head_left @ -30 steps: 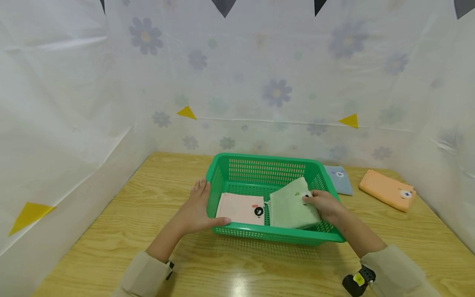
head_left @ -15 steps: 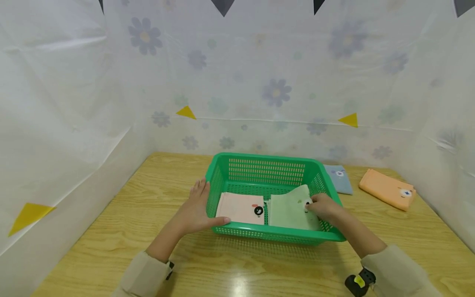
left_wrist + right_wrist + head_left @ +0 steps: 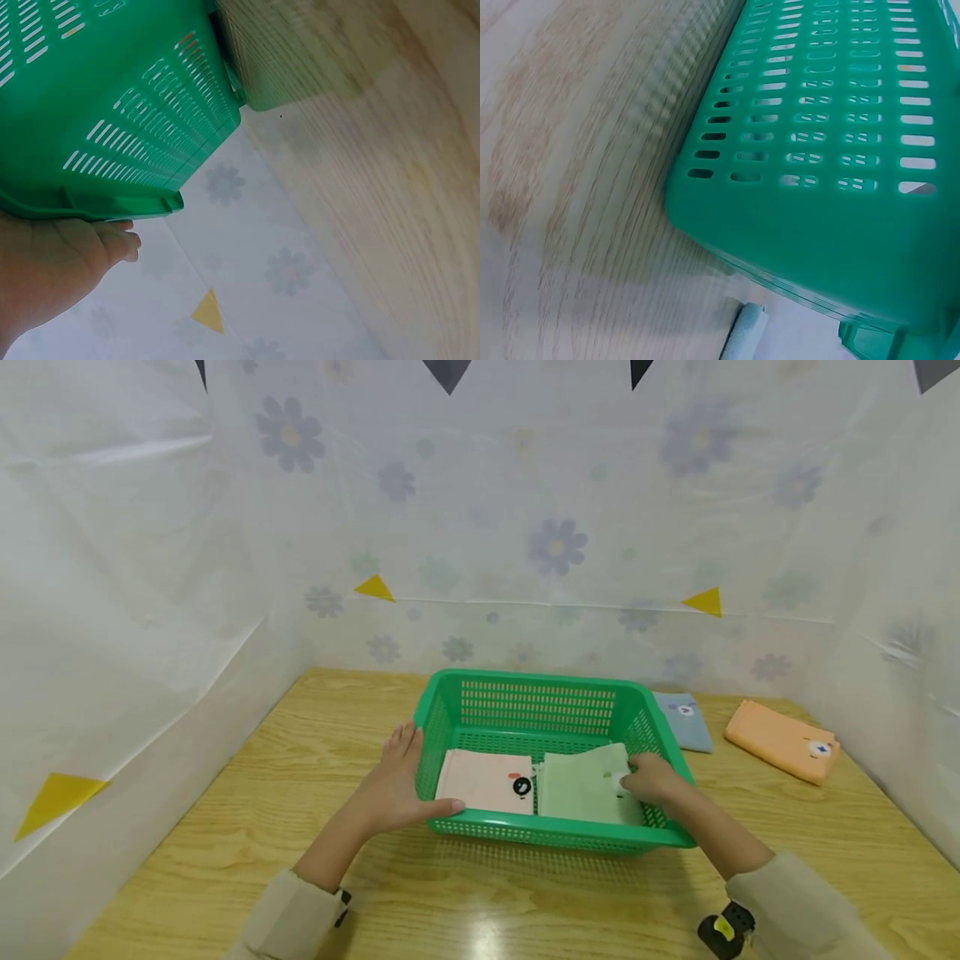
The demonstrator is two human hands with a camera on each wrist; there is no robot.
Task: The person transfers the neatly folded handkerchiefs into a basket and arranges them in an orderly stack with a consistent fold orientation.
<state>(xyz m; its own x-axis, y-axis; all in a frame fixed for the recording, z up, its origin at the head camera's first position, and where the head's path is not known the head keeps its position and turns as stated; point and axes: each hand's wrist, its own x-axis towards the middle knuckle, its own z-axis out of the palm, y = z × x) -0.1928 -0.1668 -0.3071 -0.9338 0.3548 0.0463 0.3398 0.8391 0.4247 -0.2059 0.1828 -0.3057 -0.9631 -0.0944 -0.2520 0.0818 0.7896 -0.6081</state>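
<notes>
A green plastic basket with slotted walls stands on the table. In its front left part lies a folded pink cloth with a small face on it. Beside it, at the right, is a folded pale green cloth, its far right corner slightly raised. My right hand reaches over the basket's right side and pinches the green cloth's right edge; the fingertips are partly hidden. My left hand rests against the basket's left rim, fingers extended and thumb along the front rim. The left wrist view shows this hand against the rim.
Right of the basket, a blue folded cloth lies partly behind its wall. An orange folded cloth lies farther right on the wooden table. White flowered sheeting encloses the back and sides.
The green cloth has come down from a tilted position to lie nearly flat in the basket, my right hand lowering with it. My left hand and the basket stay in place.
</notes>
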